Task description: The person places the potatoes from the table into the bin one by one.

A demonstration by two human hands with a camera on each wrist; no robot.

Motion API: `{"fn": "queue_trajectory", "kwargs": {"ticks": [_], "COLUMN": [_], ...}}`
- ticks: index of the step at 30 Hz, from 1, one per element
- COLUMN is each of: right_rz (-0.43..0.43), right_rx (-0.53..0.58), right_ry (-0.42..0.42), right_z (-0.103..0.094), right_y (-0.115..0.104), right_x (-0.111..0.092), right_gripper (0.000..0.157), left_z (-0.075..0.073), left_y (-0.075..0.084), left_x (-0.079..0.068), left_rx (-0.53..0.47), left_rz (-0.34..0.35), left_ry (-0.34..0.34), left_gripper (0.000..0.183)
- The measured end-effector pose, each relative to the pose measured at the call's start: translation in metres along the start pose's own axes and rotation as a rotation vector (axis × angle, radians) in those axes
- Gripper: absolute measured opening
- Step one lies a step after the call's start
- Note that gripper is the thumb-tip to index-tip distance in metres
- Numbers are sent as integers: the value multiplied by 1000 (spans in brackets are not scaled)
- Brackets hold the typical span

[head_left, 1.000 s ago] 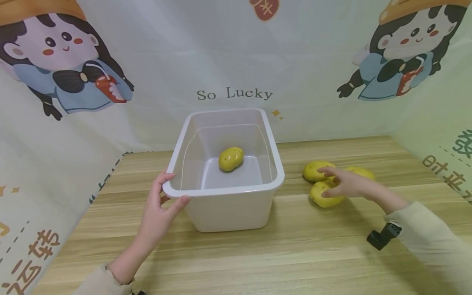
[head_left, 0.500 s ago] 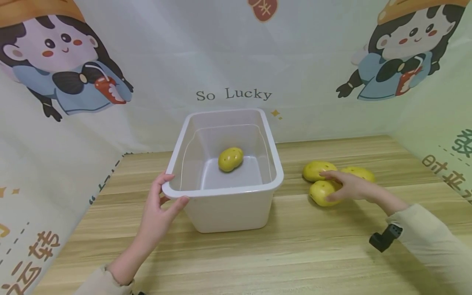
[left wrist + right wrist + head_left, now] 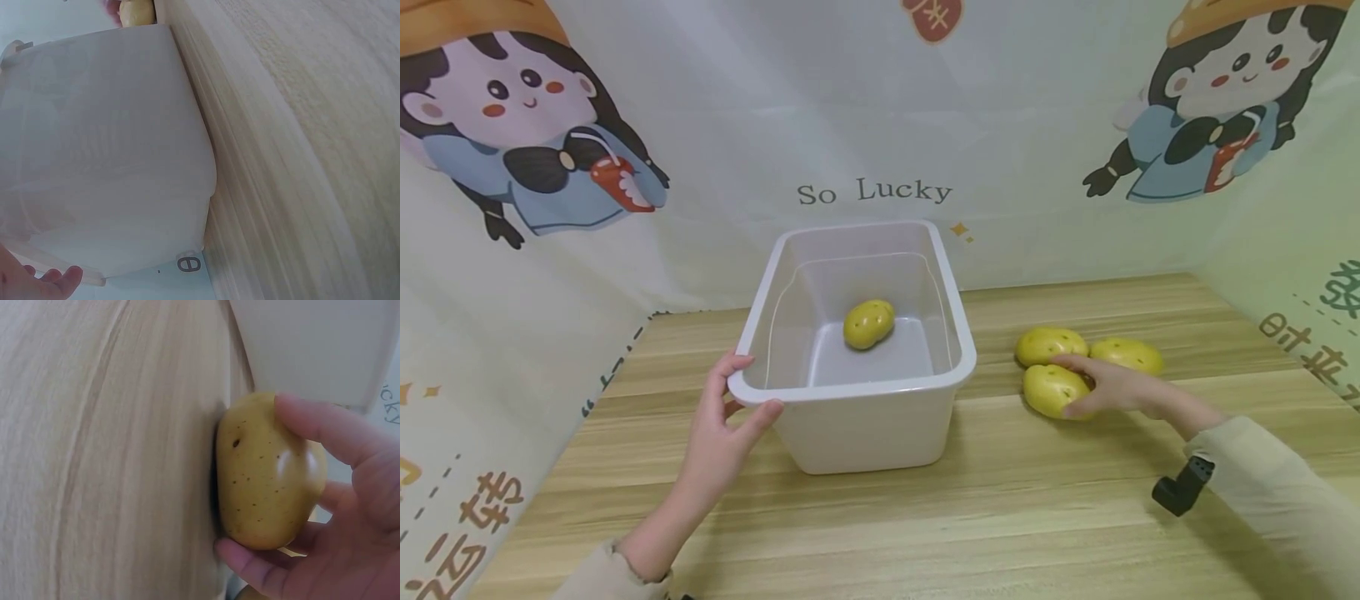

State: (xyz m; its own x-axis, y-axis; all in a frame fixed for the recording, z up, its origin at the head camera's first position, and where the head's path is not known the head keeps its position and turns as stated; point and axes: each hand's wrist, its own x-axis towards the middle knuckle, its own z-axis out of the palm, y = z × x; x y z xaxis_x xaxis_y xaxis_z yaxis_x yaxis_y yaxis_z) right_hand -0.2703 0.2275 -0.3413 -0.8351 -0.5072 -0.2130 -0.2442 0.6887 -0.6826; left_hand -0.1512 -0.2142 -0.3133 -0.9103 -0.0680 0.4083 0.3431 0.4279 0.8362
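My right hand (image 3: 1112, 387) curls its thumb and fingers round a yellow potato (image 3: 1051, 392), which is at the table surface; the right wrist view shows the grip on this potato (image 3: 262, 481) closely. Just behind it lie two more potatoes, one at the left (image 3: 1049, 343) and another at the right (image 3: 1127, 356). With thumb and fingers my left hand (image 3: 726, 417) grips the near left corner of a white plastic bin (image 3: 865, 429). Inside the bin, a single potato (image 3: 869, 323) rests on the floor. The left wrist view shows the bin's outer wall (image 3: 106, 144) and some fingertips.
Everything stands on a wood-grain table (image 3: 925, 533). A printed cloth (image 3: 722, 125) with cartoon figures and lettering hangs behind the table and along its sides. The bin's right rim (image 3: 953, 300) stands between its inside and the potatoes on the right.
My right hand has closed its fingers round the nearest potato, which has shifted slightly left. The left hand keeps its grip on the bin corner.
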Motion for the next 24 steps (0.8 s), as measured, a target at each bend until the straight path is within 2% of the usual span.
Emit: {"fn": "queue_trajectory", "kwargs": {"ticks": [14,24], "right_rz": [76,62], "right_rx": [39,-10], "right_ry": [-47,-50], "right_z": [0,-2], "right_y": [-2,-3], "right_x": [7,10], "right_gripper": [90,88], "left_z": [-1,0], "left_y": [0,1], "left_x": [0,0], "left_rx": [0,10], "left_rz": [1,16], "left_ry": [4,13], "left_gripper": [52,53]}}
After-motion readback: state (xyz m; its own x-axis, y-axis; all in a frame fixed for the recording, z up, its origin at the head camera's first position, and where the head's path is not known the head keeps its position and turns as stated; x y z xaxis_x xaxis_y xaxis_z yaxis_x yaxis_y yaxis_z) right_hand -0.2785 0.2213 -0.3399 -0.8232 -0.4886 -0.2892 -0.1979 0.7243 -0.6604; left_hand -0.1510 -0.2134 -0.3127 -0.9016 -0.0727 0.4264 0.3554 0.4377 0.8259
